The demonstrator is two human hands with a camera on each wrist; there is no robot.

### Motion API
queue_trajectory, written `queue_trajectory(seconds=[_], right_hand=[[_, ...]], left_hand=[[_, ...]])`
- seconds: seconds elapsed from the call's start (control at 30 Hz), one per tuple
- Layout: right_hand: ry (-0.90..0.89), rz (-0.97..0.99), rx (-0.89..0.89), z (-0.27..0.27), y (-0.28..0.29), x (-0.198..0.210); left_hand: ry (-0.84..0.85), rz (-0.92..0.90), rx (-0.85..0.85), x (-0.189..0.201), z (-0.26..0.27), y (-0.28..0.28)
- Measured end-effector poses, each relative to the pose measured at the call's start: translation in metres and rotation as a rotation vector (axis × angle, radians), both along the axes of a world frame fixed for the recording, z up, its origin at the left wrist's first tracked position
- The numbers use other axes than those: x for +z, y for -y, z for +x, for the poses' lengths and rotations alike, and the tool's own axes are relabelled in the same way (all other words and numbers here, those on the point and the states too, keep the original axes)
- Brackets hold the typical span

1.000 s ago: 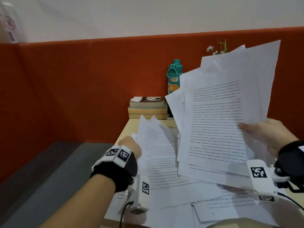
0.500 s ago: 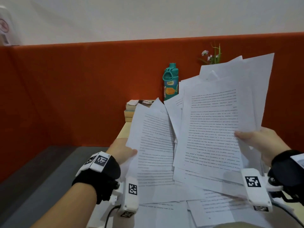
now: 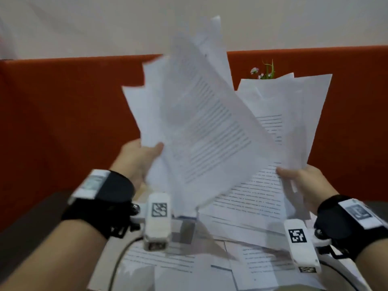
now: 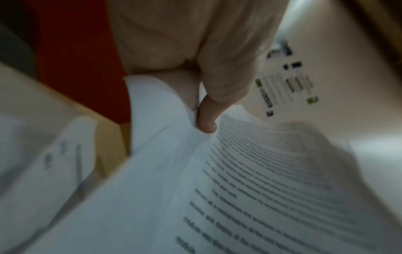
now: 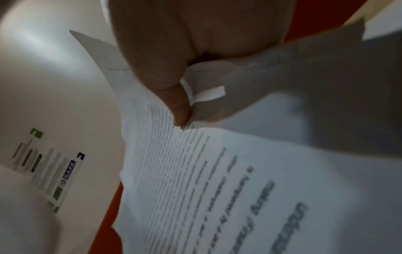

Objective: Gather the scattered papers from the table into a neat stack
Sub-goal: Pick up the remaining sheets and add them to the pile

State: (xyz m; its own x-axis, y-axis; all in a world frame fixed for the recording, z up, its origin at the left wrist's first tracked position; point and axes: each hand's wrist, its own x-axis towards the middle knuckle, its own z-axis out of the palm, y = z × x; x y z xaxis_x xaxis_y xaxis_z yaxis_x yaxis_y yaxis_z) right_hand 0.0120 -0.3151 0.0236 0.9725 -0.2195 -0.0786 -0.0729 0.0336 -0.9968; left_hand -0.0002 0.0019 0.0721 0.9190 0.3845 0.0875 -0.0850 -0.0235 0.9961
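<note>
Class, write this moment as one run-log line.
left hand: grips lifted sheets | right hand: grips fanned bundle | loose papers on table | stack: not neat

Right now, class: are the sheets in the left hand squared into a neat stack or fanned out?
Fanned out. The sheets the left hand grips show staggered corners and edges.
</note>
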Motion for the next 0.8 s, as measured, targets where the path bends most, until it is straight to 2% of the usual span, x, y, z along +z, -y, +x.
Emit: queue_trajectory(seconds=[0.17, 0.33, 0.4, 0.47, 0.63, 0.73, 0.8], right_hand=[[0.005, 0.048, 0.063, -0.002, -0.014, 0.0], [0.011, 0.081, 0.13, -0.008, -0.015, 0.0], [-0.002, 0.062, 0.191, -0.01, -0.014, 0.003], [-0.002, -0.064, 0.258, -0.01, -0.012, 0.007], [-0.021, -0.142, 0.219, -0.003, -0.01, 0.017], [-0.033, -0.172, 0.074, 0.0, -0.005, 0.015], [-0.047, -0.189, 0.006, 0.0, 0.004, 0.014]], left_hand=[[-0.156, -0.06, -0.243, -0.048, 0.005, 0.039], [-0.218, 0.016, -0.228, -0.063, 0.017, 0.052], [-0.187, 0.078, -0.225, -0.062, 0.016, 0.056], [-0.132, 0.124, -0.268, -0.061, 0.012, 0.058], [-0.107, 0.201, -0.308, -0.057, 0.005, 0.059], [-0.188, 0.411, -0.311, -0.054, 0.005, 0.045], [-0.404, 0.694, -0.247, -0.05, 0.003, 0.016]])
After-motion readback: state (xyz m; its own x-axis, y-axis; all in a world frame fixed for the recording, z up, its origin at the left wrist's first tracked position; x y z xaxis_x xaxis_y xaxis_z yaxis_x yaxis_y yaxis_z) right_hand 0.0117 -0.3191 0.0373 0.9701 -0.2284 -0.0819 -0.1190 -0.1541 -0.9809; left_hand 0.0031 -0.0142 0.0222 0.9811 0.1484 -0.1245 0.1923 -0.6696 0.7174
